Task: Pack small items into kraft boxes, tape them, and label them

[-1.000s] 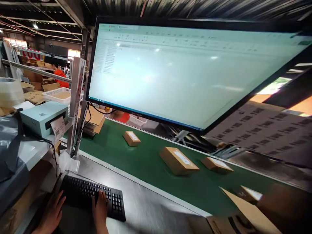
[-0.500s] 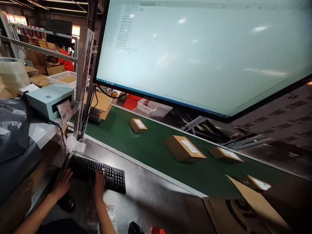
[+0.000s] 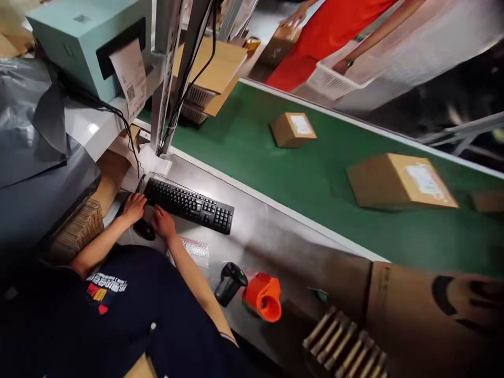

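My left hand (image 3: 134,207) lies at the left end of a black keyboard (image 3: 191,203), fingers stretched out and holding nothing. Just in front of the keyboard's near edge is my right hand (image 3: 163,223), its fingers slightly bent and apart, also without anything in it. Between my two wrists a black computer mouse (image 3: 144,230) rests on the metal bench (image 3: 271,231). A clear bubble-wrap piece (image 3: 196,252) lies beside my right forearm. To the right are a black handheld scanner (image 3: 230,283) and a roll of orange material (image 3: 264,296).
Behind the bench runs a green conveyor belt (image 3: 244,152) carrying cardboard boxes (image 3: 293,130) with white labels. A label printer (image 3: 90,47) stands at upper left. Across the belt, a person in red (image 3: 326,37) holds a white basket (image 3: 334,79). A large carton (image 3: 429,299) stands at right.
The view has tilted downward; the monitor is out of sight, and the scanner and orange roll now show fully. My right hand has moved left, off the keys to the keyboard's near edge.
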`<state>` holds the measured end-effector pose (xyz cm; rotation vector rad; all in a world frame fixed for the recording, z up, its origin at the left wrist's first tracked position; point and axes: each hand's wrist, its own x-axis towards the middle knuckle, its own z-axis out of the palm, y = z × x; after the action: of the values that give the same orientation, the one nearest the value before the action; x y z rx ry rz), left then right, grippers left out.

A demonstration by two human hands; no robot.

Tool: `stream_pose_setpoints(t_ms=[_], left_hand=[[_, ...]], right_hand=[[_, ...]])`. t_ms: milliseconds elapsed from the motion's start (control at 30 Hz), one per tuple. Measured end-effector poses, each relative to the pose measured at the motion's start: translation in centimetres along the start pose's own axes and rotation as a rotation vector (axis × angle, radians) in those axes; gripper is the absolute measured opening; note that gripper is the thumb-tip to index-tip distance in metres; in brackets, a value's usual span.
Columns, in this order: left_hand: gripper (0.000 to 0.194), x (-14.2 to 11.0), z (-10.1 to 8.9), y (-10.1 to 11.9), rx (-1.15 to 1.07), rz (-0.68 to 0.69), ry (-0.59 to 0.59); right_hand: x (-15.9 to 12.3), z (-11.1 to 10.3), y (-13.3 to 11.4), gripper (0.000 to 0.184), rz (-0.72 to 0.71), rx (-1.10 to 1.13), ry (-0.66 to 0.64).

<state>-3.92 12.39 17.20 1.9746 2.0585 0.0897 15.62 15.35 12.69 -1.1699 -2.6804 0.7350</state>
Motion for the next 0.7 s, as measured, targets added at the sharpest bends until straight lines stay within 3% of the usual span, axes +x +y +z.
stream_pose_setpoints(t_ms=[267,700], left_hand=[[0.057,1.6,-0.3,-0.6,-0.001,0.075,-0.035],[0.064,1.9,-0.6,-1.4,0.008,0.097,-0.048]], right_hand=[[1.2,-1.7,-3.9,0.037,0.098,-0.07,-0.199],[0.9,-3.2,-4.4,0.04,0.149,-0.028,-0.276]])
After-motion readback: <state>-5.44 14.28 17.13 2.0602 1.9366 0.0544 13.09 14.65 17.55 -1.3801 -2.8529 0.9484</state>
